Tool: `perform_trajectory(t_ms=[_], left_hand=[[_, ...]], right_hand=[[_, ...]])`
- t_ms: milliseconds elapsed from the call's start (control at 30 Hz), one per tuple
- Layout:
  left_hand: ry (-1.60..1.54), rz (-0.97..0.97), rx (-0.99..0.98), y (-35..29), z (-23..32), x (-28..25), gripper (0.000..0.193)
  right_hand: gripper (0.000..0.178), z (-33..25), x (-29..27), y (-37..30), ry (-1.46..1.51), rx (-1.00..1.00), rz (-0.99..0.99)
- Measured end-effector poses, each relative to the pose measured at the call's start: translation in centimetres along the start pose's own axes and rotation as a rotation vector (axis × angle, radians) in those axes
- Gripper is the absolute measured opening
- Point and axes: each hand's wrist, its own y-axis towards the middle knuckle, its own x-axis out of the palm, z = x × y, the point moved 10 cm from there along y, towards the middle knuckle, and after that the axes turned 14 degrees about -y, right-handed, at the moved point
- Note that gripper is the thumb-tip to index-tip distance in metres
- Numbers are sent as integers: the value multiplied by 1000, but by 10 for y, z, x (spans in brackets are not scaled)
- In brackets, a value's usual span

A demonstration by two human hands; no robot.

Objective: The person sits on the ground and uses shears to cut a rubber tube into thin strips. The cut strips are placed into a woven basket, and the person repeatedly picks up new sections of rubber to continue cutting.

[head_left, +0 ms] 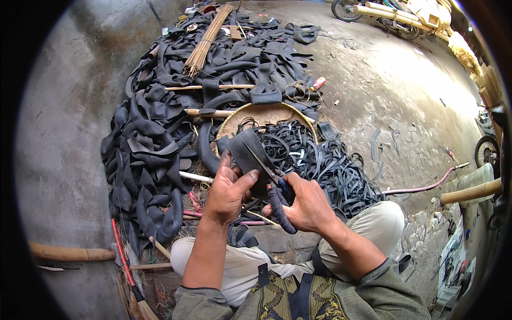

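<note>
My left hand (229,191) is closed on a wide piece of black rubber (242,154), its thumb lying over the near side. In my right hand (306,202) is a pair of scissors (279,205) with dark cloth-wrapped handles. The scissor blades lie across the rubber piece, which has a slit along them. Just beyond both hands a heap of narrow black rubber strips (341,173) spills out of a round woven tray (266,111). Part of the rubber piece under the scissors is hidden by my hands.
A large pile of black rubber sheets (149,149) covers the ground to the left and ahead, with a bundle of thin sticks (208,40) on it. A red-handled broom (122,253) lies at lower left. At right are a pink hose (421,188), a bamboo pole (472,191) and, farther off, a motorcycle (346,9).
</note>
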Motion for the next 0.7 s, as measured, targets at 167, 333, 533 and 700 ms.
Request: perform_trajectory(t_ms=[167, 333, 533, 700], left_hand=[[50, 3, 22, 4, 4, -1, 64], [-140, 26, -27, 10, 16, -14, 53], [-5, 7, 1, 3, 6, -7, 69], [76, 6, 39, 2, 6, -3, 66]], right_hand=[[68, 9, 8, -5, 94, 72, -29], [75, 2, 19, -9, 121, 14, -101], [72, -8, -2, 1, -10, -75, 68], [70, 3, 2, 0, 16, 20, -17]])
